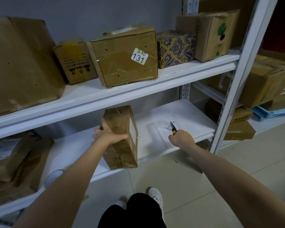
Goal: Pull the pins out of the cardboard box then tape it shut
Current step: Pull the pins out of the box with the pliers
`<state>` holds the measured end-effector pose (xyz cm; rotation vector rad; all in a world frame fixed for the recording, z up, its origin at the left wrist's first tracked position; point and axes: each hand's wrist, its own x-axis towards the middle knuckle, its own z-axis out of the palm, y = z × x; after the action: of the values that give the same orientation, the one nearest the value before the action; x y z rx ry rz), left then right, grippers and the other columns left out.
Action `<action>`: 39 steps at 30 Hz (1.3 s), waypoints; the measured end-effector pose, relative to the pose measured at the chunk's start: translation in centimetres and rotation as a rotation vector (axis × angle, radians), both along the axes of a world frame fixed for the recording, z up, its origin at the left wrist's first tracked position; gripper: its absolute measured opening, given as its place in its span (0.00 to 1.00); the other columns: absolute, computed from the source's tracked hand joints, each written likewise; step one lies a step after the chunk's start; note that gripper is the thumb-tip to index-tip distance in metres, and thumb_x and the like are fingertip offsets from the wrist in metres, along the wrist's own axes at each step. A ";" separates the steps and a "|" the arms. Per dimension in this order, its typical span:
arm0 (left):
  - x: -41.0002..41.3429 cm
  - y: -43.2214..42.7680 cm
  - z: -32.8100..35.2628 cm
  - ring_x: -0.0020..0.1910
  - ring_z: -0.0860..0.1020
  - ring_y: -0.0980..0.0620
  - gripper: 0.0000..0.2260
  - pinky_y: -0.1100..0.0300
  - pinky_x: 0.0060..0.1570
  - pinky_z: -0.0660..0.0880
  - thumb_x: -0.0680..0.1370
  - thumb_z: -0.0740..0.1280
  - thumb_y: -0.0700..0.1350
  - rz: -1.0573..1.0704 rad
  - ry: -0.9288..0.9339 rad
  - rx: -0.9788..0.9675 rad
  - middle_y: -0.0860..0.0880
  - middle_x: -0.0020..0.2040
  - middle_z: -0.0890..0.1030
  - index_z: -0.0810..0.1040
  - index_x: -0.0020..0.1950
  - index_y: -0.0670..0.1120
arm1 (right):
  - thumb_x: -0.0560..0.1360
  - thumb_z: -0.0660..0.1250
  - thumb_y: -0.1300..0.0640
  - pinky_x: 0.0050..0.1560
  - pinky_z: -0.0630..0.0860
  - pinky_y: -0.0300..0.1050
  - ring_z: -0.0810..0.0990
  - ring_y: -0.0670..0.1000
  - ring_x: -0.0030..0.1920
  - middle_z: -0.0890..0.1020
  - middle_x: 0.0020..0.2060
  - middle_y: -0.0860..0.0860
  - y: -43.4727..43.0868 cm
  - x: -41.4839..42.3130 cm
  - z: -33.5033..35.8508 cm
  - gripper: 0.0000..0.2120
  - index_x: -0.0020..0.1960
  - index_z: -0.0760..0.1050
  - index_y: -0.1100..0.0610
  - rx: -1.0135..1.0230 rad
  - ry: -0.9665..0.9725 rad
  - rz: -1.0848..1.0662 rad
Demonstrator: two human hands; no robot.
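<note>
A tall brown cardboard box [123, 139] stands tilted on the lower white shelf [179, 112], with several metal pins sticking out of its top and sides. My left hand [108, 134] grips the box on its left face. To the right, my right hand [181, 138] holds yellow-and-black pliers [173, 128] whose jaws pinch a pin over a clear plastic tray [161, 137]. A white label shows on the box's right side.
The upper shelf [138, 86] carries several cardboard boxes, one marked 131 [125, 56] and one with a blue pattern [176, 48]. More boxes sit at lower left [15, 162] and on the right rack [266, 83]. A tape roll [53, 176] lies near my left forearm. Below is tiled floor.
</note>
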<state>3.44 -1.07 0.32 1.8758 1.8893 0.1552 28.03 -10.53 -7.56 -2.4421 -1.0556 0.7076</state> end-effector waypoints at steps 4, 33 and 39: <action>0.5 0.5 0.6 0.72 0.56 0.35 0.61 0.38 0.69 0.60 0.58 0.76 0.67 0.001 0.028 -0.018 0.38 0.72 0.54 0.37 0.75 0.54 | 0.71 0.61 0.52 0.40 0.70 0.41 0.77 0.53 0.46 0.76 0.44 0.52 0.7 0.0 -0.4 0.11 0.49 0.73 0.58 -0.083 -0.093 -0.049; 0.1 0.9 -0.6 0.69 0.62 0.39 0.53 0.43 0.61 0.68 0.59 0.73 0.68 0.032 0.144 0.104 0.40 0.70 0.61 0.48 0.74 0.54 | 0.76 0.58 0.53 0.41 0.68 0.44 0.64 0.53 0.37 0.63 0.36 0.53 6.3 -9.9 -2.0 0.10 0.40 0.62 0.57 -0.216 0.773 0.054; 0.3 0.8 -1.3 0.68 0.63 0.38 0.54 0.43 0.60 0.68 0.58 0.72 0.69 0.009 0.158 0.158 0.39 0.68 0.62 0.47 0.75 0.53 | 0.78 0.54 0.54 0.31 0.67 0.40 0.64 0.50 0.31 0.65 0.33 0.53 7.8 -10.9 -2.9 0.11 0.39 0.63 0.57 -0.148 0.849 -0.022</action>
<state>3.72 -0.23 -1.02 2.0366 2.0438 0.1679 17.18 -2.73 -10.42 -1.8991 -0.6329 1.6493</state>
